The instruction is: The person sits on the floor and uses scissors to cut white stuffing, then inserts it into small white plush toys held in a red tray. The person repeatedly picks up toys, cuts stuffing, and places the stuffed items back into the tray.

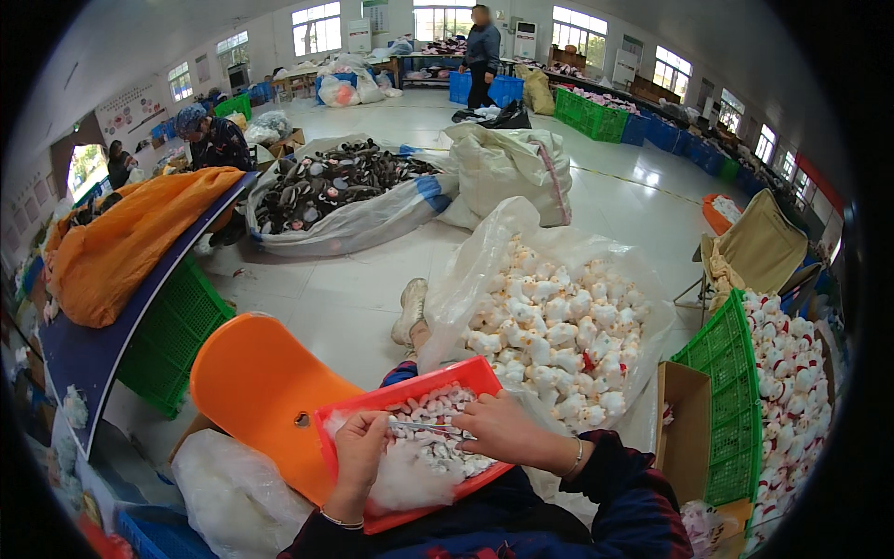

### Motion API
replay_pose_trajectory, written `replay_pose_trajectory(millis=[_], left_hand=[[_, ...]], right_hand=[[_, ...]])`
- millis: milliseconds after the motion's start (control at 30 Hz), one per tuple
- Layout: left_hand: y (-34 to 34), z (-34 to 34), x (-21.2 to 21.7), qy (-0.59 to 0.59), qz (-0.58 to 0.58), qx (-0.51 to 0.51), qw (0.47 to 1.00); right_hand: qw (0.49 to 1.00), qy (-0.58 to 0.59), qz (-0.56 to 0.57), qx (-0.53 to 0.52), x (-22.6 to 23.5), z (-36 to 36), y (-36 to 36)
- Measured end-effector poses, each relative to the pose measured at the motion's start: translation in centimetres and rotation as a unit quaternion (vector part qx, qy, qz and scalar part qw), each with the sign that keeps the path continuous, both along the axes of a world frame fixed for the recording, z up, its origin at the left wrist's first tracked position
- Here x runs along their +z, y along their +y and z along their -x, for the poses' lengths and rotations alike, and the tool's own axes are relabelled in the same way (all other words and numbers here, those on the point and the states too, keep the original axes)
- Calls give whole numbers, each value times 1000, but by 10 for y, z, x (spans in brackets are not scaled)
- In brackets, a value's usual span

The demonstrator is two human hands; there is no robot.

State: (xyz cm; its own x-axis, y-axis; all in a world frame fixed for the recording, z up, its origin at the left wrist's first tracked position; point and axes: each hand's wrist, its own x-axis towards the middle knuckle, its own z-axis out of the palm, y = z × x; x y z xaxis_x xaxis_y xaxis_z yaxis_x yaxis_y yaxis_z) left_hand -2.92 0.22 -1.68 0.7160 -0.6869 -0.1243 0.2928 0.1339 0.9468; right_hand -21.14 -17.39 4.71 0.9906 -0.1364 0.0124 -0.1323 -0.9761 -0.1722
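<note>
A red plastic tray (419, 391) rests on my lap, filled with small white stuffed pieces (438, 447) and a heap of white stuffing (402, 477). My left hand (358, 447) is closed on a small white piece over the tray's left part. My right hand (503, 429) grips a thin metal rod or tweezers (430, 428) that points left toward the left hand's piece. Both forearms come in from below in dark plaid sleeves.
A big clear bag of white plush toys (554, 331) sits ahead on the floor. An orange plastic chair (256, 387) stands at left, green crates (731, 410) with toys at right, and a cardboard box (684, 429) beside them. Other people work at the back.
</note>
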Motion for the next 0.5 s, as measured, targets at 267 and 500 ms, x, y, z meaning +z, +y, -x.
replay_pose_trajectory(millis=[267,500], left_hand=[[10,-10,-4,-132,-32,-125,983],[11,-15,-6,-50,-50,-47,996]], right_hand=[[979,142,-139,48,14,-7,-10],[996,-44,-73,12,0,7,-10]])
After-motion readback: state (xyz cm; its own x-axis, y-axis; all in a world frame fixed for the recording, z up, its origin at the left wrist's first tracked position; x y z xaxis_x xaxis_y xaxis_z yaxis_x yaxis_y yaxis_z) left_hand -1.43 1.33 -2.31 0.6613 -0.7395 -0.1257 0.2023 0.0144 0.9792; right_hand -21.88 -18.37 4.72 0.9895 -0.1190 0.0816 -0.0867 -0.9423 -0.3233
